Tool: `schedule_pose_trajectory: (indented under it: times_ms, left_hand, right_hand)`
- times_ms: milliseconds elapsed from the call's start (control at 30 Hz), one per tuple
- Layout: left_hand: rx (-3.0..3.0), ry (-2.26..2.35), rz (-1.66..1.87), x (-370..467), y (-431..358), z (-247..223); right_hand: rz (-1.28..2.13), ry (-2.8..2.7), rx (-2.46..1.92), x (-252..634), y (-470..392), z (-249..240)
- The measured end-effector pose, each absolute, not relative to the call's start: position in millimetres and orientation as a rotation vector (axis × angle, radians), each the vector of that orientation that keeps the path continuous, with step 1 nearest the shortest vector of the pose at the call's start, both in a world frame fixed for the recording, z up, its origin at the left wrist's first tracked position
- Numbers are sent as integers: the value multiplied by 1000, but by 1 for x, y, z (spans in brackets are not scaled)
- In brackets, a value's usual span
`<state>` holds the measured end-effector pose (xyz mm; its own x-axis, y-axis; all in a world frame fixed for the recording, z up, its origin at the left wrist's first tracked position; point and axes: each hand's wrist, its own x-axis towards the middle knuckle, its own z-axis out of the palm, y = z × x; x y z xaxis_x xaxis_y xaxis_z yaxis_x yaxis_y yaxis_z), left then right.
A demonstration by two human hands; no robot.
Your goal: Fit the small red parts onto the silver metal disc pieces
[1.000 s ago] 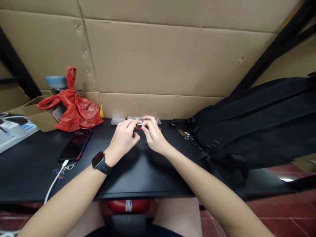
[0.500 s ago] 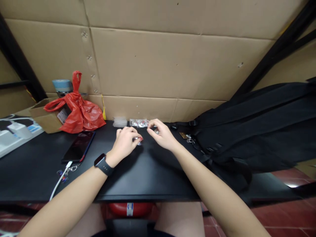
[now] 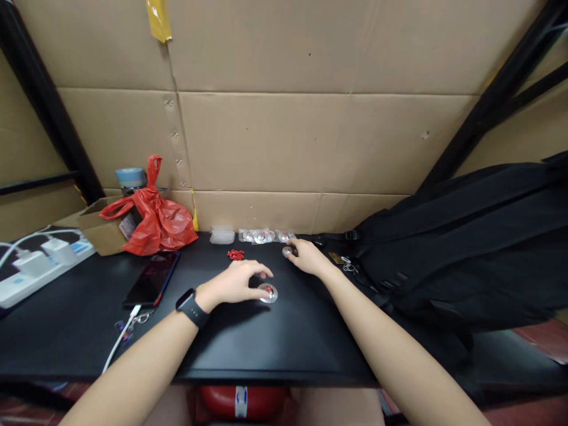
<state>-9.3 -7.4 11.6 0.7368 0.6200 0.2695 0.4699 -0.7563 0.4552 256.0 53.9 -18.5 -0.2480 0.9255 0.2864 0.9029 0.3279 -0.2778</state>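
My left hand [image 3: 237, 281], a dark watch on its wrist, is over the middle of the desk with thumb and fingers apart. Its thumb reaches the edge of a clear round disc, like a suction cup [image 3: 268, 293], with a red bit at its centre. Farther back, my right hand [image 3: 308, 258] has its fingertips closed on another clear suction cup-like disc [image 3: 287, 251]. A small heap of red pieces [image 3: 235, 254] lies beyond my left hand. Several clear discs in plastic packets [image 3: 261, 236] line the back, beside a stack of clear bags [image 3: 222, 235].
On the left are a phone [image 3: 152, 280] with a white cable, a power strip [image 3: 47, 266], a cardboard box [image 3: 102, 226] and a red plastic bag [image 3: 162, 222]. A black backpack [image 3: 465, 236] covers the right side, with keys [image 3: 349, 265] beside it. Cardboard [image 3: 284, 142] walls the back.
My left hand has opened and come nearer, with the disc with red now lying by its thumb. My right hand has shifted right, onto a disc. The red pieces and another packet have come into view.
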Motion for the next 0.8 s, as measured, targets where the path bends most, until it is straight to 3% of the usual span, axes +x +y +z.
schedule_pose_trajectory:
  times_ms: [133, 267, 533, 800]
  left_hand:
    - [2569, 1283, 885, -42, 20, 11]
    - [2591, 1604, 848, -62, 40, 0]
    - [2664, 1694, 665, -44, 41, -7]
    - [2704, 1757, 728, -31, 44, -8]
  right_hand:
    - [134, -2062, -1734, 256, 59, -24]
    - [138, -2036, -1770, 254, 56, -22]
    - [40, -1872, -2035, 241, 42, -6]
    - [-16, -1807, -1845, 241, 42, -8]
